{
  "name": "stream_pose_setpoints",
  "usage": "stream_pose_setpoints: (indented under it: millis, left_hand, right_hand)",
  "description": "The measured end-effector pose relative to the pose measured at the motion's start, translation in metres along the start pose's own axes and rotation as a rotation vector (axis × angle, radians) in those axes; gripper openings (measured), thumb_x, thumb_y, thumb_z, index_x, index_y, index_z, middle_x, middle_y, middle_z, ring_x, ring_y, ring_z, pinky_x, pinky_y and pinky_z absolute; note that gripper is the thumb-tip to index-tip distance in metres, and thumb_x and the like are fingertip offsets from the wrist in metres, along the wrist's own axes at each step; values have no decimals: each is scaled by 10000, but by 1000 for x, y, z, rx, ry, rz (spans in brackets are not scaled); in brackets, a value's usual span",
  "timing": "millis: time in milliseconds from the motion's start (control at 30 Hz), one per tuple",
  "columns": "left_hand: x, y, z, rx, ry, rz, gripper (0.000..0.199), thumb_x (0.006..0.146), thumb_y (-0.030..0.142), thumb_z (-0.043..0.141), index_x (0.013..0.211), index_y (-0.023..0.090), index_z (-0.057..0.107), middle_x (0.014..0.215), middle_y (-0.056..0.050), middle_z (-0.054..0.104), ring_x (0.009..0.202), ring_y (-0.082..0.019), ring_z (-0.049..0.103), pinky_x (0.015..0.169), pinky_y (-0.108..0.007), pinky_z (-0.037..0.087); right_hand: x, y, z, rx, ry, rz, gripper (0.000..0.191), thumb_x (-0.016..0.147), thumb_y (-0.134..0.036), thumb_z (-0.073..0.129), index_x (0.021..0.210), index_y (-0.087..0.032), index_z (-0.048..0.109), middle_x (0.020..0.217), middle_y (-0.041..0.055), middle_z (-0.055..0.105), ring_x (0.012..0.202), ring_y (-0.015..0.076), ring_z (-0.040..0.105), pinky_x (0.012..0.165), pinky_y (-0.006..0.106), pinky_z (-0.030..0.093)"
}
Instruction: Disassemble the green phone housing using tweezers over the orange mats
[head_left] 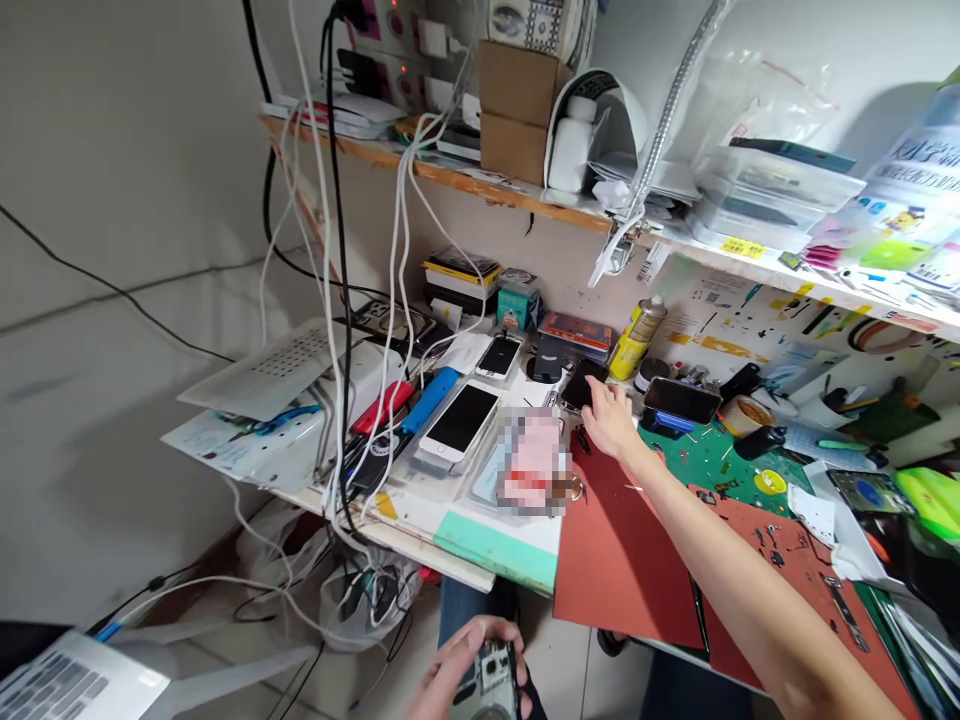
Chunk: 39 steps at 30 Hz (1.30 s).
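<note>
The device (491,682) in the left hand (450,668) is greyish with black parts; the phone (577,388) under the right hand (609,418) is black. A white phone (460,418) has a black screen. Two mats (622,560) are rust-red, a third mat (697,452) green. One long tool (382,407) is red, its neighbour (430,399) blue. The spray can (636,340) is yellow, the small box (519,300) teal. Dark dots form rows on a pale sheet (289,362).

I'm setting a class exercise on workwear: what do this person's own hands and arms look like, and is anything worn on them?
The right hand wears no glove, and no watch or sleeve shows along the slender right forearm. The left hand is ungloved too; its forearm is out of view, so its sleeve cannot be told.
</note>
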<state>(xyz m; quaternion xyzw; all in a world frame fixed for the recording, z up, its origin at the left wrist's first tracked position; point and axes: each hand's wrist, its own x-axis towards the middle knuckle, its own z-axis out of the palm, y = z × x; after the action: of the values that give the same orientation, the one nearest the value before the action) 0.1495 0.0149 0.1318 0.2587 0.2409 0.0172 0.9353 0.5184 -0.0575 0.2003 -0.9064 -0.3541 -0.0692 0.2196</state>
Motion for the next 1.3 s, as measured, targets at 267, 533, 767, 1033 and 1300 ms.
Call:
stream_pose_setpoints:
  millis: [267, 533, 767, 1033, 1300]
  left_hand:
    - [-4, 0, 13, 5, 99, -9, 531, 734, 626, 954, 872, 129, 829, 909, -154, 808, 773, -289, 775, 751, -444, 665]
    - [-12, 3, 18, 56, 78, -13, 559, 753, 661, 924, 895, 132, 813, 799, -125, 787, 614, -251, 748, 668, -390, 624]
    - [-14, 5, 14, 80, 35, -29, 602, 771, 712, 891, 904, 131, 808, 761, -132, 790, 625, -270, 763, 657, -383, 610]
    - [-14, -5, 15, 60, 52, -32, 570, 774, 685, 902, 894, 134, 821, 841, -138, 801, 650, -258, 758, 642, -368, 606]
    - [-9, -12, 6, 7, 74, -18, 540, 780, 664, 912, 874, 137, 838, 903, -142, 795, 771, -261, 757, 829, -467, 672]
  right_hand:
    - [-5, 4, 7, 25, 28, -22, 603, 995, -266, 415, 1572, -110, 497, 1497, 232, 666, 1360, 453, 474, 1105, 673, 396]
    - [-72, -65, -19, 220, 29, -258, 371, 1056, -223, 412, 1342, -178, 644, 1244, 170, 739, 1198, 334, 598, 1044, 515, 513]
    - [-137, -97, -20, 330, -52, -326, 255, 1083, -223, 466, 1275, -230, 634, 1323, 153, 737, 1167, 326, 628, 986, 514, 551]
    - [-70, -71, -21, 249, -101, -164, 471, 980, -179, 444, 1442, -182, 537, 1371, 171, 710, 1315, 353, 548, 1107, 552, 494]
    - [-42, -79, 3, 145, -178, -196, 456, 998, -197, 435, 1444, -128, 509, 1349, 226, 738, 1368, 419, 490, 1127, 632, 402]
